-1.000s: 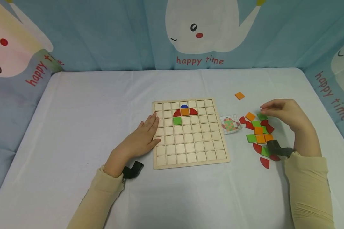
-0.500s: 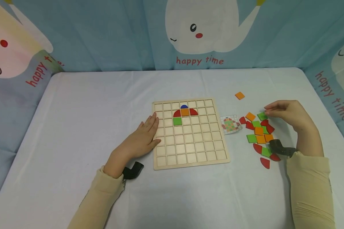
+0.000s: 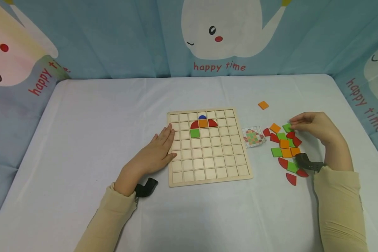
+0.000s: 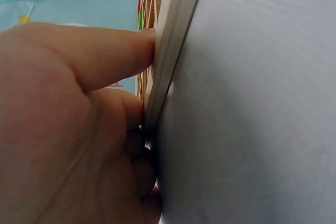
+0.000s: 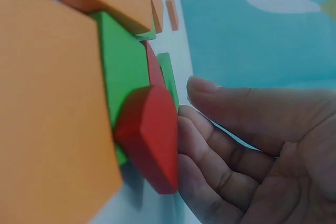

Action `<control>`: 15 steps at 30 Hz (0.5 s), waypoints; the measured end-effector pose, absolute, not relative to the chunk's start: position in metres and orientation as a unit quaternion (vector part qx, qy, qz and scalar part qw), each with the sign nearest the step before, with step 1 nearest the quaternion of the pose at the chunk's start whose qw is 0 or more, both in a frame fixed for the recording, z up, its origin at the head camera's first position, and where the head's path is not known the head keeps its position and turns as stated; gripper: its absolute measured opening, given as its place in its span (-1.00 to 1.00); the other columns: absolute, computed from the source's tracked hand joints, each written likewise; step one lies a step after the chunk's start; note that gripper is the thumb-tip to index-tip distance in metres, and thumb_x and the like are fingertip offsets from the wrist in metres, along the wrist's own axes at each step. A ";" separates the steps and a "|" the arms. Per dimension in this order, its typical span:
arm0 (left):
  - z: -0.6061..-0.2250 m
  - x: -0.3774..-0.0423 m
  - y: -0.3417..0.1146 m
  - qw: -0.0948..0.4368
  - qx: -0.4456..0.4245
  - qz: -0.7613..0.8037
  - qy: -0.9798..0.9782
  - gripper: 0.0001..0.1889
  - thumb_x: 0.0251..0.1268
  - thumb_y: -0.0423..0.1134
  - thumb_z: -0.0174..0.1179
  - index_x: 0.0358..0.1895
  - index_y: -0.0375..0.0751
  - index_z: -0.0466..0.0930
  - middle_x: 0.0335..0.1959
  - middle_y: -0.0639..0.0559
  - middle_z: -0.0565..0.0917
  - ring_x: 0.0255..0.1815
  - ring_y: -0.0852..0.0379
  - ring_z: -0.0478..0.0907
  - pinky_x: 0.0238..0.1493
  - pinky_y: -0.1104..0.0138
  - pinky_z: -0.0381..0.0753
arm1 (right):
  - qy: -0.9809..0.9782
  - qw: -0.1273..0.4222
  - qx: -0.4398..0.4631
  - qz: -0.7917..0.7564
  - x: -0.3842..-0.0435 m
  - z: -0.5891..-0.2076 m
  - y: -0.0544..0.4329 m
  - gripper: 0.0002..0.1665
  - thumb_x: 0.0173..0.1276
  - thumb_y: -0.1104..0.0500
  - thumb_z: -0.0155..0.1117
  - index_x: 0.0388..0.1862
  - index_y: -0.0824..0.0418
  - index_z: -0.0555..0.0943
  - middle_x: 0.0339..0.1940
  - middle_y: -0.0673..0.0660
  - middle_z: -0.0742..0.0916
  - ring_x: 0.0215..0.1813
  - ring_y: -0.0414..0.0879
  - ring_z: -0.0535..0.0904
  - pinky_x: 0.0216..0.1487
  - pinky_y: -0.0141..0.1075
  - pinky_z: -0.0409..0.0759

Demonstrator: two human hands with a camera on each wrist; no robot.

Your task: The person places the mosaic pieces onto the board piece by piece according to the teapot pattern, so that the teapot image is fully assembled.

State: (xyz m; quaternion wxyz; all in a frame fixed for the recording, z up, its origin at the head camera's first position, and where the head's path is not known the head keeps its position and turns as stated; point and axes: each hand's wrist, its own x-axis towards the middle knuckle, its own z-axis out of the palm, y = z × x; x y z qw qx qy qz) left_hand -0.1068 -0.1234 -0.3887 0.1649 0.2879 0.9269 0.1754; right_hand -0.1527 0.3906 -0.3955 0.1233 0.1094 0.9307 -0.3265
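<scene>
My left hand (image 3: 154,152) lies flat with extended fingers along the left edge of a wooden grid board (image 3: 208,151). In the left wrist view, its thumb (image 4: 121,51) presses on the board's rim (image 4: 170,45). On the board sit a blue half-round piece (image 3: 202,117), an orange square (image 3: 203,123), two red quarter-round pieces (image 3: 212,123) and a green square (image 3: 195,133). My right hand (image 3: 318,127) reaches to a green square tile (image 3: 287,127) at the pile's far end, fingertips right at its edge. In the right wrist view, the thumb stands apart from that tile (image 5: 167,72).
Several loose orange, green and red tiles (image 3: 284,144) lie right of the board. A small pattern card (image 3: 253,137) lies between board and pile. One orange square (image 3: 263,105) lies apart farther back. Black wrist cameras (image 3: 307,163) sit on both wrists. A printed curtain (image 3: 113,38) borders the table.
My right hand has shifted slightly right and toward me, uncovering more of the green square tile, with its fingertips at the tile's right edge. My left hand stays on the board.
</scene>
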 end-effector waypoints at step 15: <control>-0.390 -0.107 -0.124 0.162 0.288 0.177 0.927 -0.25 0.46 -0.12 -0.04 0.45 -0.48 -0.21 0.50 -0.26 -0.28 0.50 -0.16 -0.29 0.42 -0.03 -0.17 | 0.931 0.156 0.094 -0.316 -0.142 -0.367 0.356 -0.49 0.30 0.11 0.27 0.11 0.42 0.50 -0.27 0.19 0.70 -0.09 0.14 0.49 0.08 0.17 0.37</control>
